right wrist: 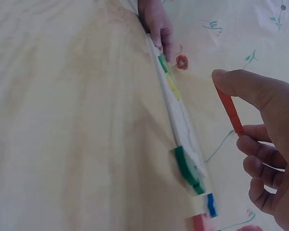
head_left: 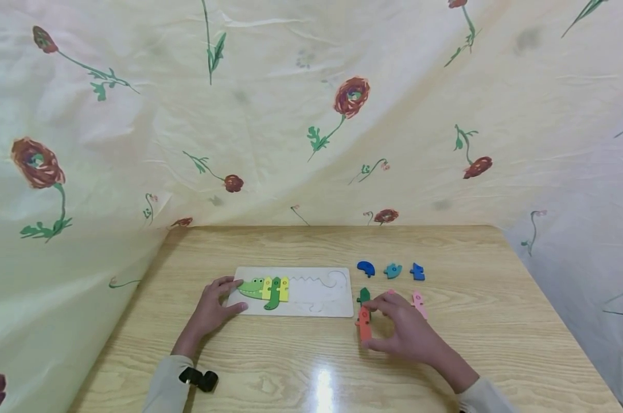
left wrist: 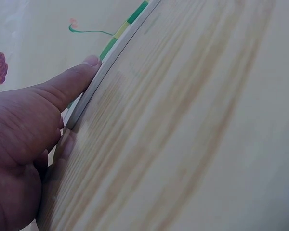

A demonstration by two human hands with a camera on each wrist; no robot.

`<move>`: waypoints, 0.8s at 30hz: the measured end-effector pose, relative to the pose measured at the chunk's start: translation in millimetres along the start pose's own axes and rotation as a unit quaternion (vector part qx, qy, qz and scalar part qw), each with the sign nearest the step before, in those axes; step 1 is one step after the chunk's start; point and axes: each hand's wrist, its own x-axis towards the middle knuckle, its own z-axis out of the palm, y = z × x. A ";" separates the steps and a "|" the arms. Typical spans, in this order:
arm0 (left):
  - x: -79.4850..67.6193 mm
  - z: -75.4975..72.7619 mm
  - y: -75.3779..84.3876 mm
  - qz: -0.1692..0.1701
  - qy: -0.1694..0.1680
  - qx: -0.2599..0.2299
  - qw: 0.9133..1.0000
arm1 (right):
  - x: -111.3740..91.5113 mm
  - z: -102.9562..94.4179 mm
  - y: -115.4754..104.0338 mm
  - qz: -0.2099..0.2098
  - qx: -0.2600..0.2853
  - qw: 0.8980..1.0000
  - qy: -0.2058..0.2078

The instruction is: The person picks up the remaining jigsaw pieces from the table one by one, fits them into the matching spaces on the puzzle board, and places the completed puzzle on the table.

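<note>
My left hand rests on the left end of a white puzzle board, its thumb and fingertips touching the board beside the crocodile head piece. Two yellow pieces and a green leg piece sit right of the head; printed outlines cover the board's right part. In my right hand, thumb and index finger pinch a red puzzle piece by its two ends. That piece is lifted off the table in the right wrist view. A dark green piece lies just behind it, partly hidden in the head view.
Several blue pieces, among them a curved one and a teal one, lie at the back right. A pink piece lies beyond the right hand, another partly covered by it. Flowered cloth hangs behind the wooden table.
</note>
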 end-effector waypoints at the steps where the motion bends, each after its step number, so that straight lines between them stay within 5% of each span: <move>1: 0.2 -0.1 0.3 0.000 0.000 0.000 1.000 | 2.8 -0.9 -1.0 -0.003 0.001 1.000 0.003; 24: -0.9 -1.2 2.2 0.001 0.001 -0.001 1.000 | 61.4 -3.3 -26.0 -0.018 0.009 1.000 0.018</move>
